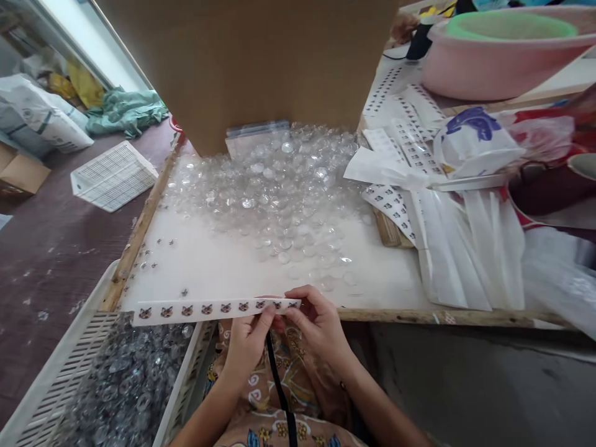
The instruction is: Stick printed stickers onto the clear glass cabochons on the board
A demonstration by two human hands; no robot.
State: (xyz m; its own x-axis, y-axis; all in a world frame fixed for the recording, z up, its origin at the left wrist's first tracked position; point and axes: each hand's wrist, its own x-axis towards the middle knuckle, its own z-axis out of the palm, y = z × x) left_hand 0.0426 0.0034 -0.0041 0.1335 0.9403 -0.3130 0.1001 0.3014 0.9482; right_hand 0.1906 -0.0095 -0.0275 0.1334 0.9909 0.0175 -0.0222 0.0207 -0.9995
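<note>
A long white strip of stickers (196, 310), printed with a row of small animal faces, stretches level across the table's front edge. My left hand (249, 338) pinches it near its right part, thumb on top. At the strip's right end, my right hand (321, 326) grips it between thumb and fingers. Just beyond lies a wide heap of clear, shiny round pieces (279, 186) on the white tabletop (223, 267). Several tiny dark star-shaped bits (185, 292) are scattered at the table's left.
A large cardboard panel (270, 68) stands behind the heap. More sticker sheets (391, 205) and white backing strips (447, 248) cover the right side, near a pink basin (488, 62). Below left, a white slatted crate (84, 354) holds clear pieces. Another person's hand (403, 28) shows at the back.
</note>
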